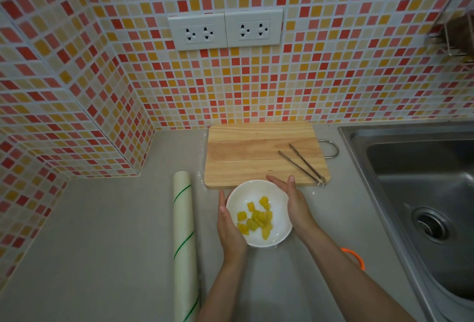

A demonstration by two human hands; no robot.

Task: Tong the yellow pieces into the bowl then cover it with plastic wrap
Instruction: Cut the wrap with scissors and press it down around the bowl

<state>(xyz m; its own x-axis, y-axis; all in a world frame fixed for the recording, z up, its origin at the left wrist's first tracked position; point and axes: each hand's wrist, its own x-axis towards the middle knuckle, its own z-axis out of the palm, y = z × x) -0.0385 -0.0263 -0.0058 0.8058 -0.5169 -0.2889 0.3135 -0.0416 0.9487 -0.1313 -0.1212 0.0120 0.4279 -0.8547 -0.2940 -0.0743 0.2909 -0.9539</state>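
A white bowl (242,193) stands on the grey counter just in front of the wooden cutting board (251,154). Several yellow pieces (256,219) lie inside it. My left hand (229,229) is pressed flat against the bowl's left side. My right hand (295,201) cups its right side with straight fingers. Metal tongs (302,165) lie on the right part of the board, apart from both hands. The plastic wrap roll (183,231) lies left of the bowl. A faint sheen and a thin edge beside the roll suggest clear film over the bowl, but I cannot tell for sure.
A steel sink (423,193) fills the right side. An orange ring-shaped object (355,257) lies on the counter under my right forearm. The tiled wall with two outlets (225,30) rises behind the board. A wire rack (456,26) hangs at the top right.
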